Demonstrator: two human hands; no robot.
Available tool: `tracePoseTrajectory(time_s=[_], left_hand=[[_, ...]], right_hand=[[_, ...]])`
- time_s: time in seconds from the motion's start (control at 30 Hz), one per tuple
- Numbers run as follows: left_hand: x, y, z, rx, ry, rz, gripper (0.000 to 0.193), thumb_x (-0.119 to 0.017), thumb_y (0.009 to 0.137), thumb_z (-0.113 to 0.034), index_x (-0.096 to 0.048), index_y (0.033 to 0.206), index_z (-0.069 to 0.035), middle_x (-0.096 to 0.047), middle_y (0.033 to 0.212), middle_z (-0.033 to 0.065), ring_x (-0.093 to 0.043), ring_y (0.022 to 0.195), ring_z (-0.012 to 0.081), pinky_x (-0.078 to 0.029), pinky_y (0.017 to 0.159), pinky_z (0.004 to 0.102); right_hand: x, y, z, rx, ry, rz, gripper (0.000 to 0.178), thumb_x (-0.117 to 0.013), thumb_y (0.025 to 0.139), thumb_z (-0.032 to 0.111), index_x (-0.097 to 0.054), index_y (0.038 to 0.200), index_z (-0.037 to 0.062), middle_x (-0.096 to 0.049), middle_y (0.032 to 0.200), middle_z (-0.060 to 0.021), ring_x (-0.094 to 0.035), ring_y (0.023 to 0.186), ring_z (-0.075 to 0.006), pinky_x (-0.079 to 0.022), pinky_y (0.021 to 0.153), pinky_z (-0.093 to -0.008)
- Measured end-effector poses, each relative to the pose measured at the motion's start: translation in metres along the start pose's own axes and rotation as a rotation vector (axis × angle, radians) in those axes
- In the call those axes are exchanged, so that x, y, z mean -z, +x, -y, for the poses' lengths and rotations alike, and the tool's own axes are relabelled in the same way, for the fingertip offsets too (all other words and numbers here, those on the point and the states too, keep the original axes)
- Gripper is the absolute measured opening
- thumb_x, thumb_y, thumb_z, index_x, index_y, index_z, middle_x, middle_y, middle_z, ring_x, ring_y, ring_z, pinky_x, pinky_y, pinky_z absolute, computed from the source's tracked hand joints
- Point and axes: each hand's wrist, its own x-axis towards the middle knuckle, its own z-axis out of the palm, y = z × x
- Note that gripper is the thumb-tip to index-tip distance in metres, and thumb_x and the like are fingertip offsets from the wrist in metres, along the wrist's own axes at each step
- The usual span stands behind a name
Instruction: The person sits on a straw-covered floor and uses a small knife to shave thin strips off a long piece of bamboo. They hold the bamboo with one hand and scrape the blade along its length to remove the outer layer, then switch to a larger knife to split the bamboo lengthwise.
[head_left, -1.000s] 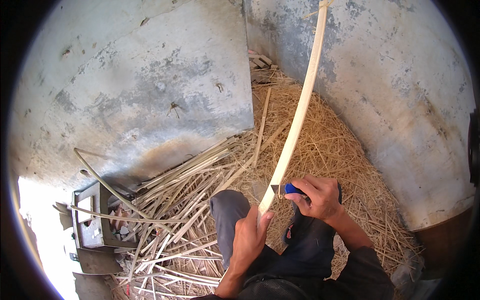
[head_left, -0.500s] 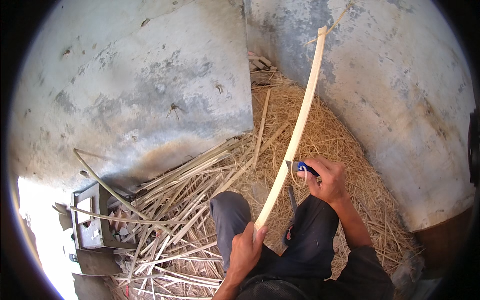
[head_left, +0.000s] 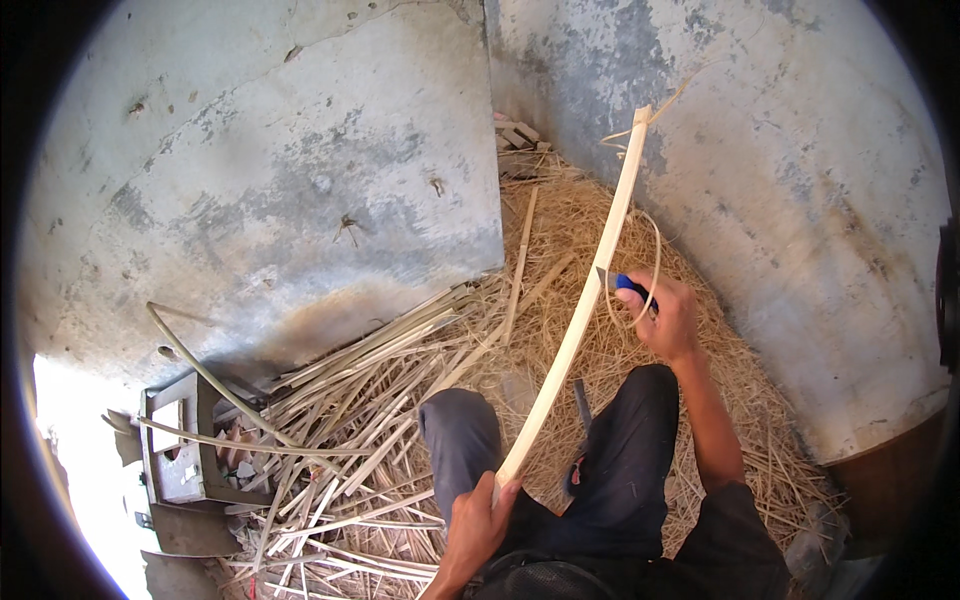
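Observation:
A long, pale strip of wood or split bamboo (head_left: 580, 325) slants up and away from my lap. My left hand (head_left: 478, 525) is closed around its near end. A blue-handled knife (head_left: 626, 284) is gripped in my right hand (head_left: 665, 315), its short grey blade against the strip's right edge, partway up. One thin curled shaving (head_left: 657, 250) loops beside the strip and past my right hand. More thin fibres (head_left: 672, 102) hang at the strip's far end.
Fine straw-like shavings (head_left: 720, 400) heap ahead and to the right. Several loose strips (head_left: 370, 400) lie in a tangle at left, beside a grey metal box (head_left: 190, 465). Stained walls (head_left: 330, 180) rise behind. A dark tool (head_left: 583, 405) shows between my knees.
My right hand and the knife have moved farther up along the strip, and a longer shaving curls off. The strip and my left hand have shifted slightly toward me.

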Motion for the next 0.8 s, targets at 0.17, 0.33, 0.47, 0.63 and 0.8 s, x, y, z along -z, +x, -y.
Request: tracePoseTrajectory(time_s=[0.17,0.33,0.47,0.63,0.8], left_hand=[[0.004,-0.001,0.004,-0.009,0.011,-0.025,0.035,-0.062,0.104,-0.031,-0.053,0.092,0.001,-0.059,0.067,0.0308,-0.061,0.070,0.0541,-0.044,0.057,0.0565],[0.005,-0.002,0.006,0.001,0.003,-0.038,0.035,-0.063,0.104,-0.031,-0.053,0.093,0.000,-0.060,0.069,0.0317,-0.061,0.071,0.0547,-0.045,0.057,0.0570],[0.004,-0.010,0.017,0.026,0.052,-0.014,0.036,-0.062,0.104,-0.034,-0.054,0.093,-0.001,-0.061,0.071,0.0324,-0.061,0.073,0.0558,-0.045,0.058,0.0588],[0.005,-0.025,0.018,0.079,0.055,0.032,0.039,-0.061,0.104,-0.038,-0.054,0.094,-0.001,-0.062,0.073,0.0323,-0.061,0.073,0.0561,-0.046,0.059,0.0597],[0.005,-0.032,0.026,0.078,0.063,0.067,0.039,-0.062,0.103,-0.039,-0.054,0.095,-0.002,-0.063,0.073,0.0318,-0.062,0.073,0.0559,-0.047,0.060,0.0594]], right_hand=[[-0.007,0.009,-0.007,0.019,0.016,0.033,0.035,-0.074,0.095,0.034,-0.075,0.103,-0.0004,-0.077,0.093,-0.0158,-0.075,0.073,-0.0259,-0.058,0.063,-0.0348],[-0.014,0.019,-0.007,0.067,0.023,0.001,0.040,-0.069,0.098,0.039,-0.075,0.104,0.0000,-0.076,0.087,-0.0139,-0.072,0.068,-0.0236,-0.056,0.061,-0.0348],[-0.012,0.036,-0.031,0.032,-0.011,-0.057,0.043,-0.065,0.101,0.043,-0.076,0.105,0.0014,-0.074,0.080,-0.0113,-0.067,0.061,-0.0219,-0.051,0.056,-0.0342],[-0.007,0.061,-0.082,-0.017,-0.117,-0.147,0.045,-0.062,0.102,0.048,-0.076,0.105,0.0046,-0.069,0.072,-0.0100,-0.064,0.059,-0.0220,-0.047,0.056,-0.0348],[0.001,0.080,-0.122,-0.178,-0.186,-0.096,0.044,-0.061,0.103,0.048,-0.076,0.106,0.0064,-0.068,0.071,-0.0110,-0.065,0.060,-0.0238,-0.048,0.058,-0.0361]])
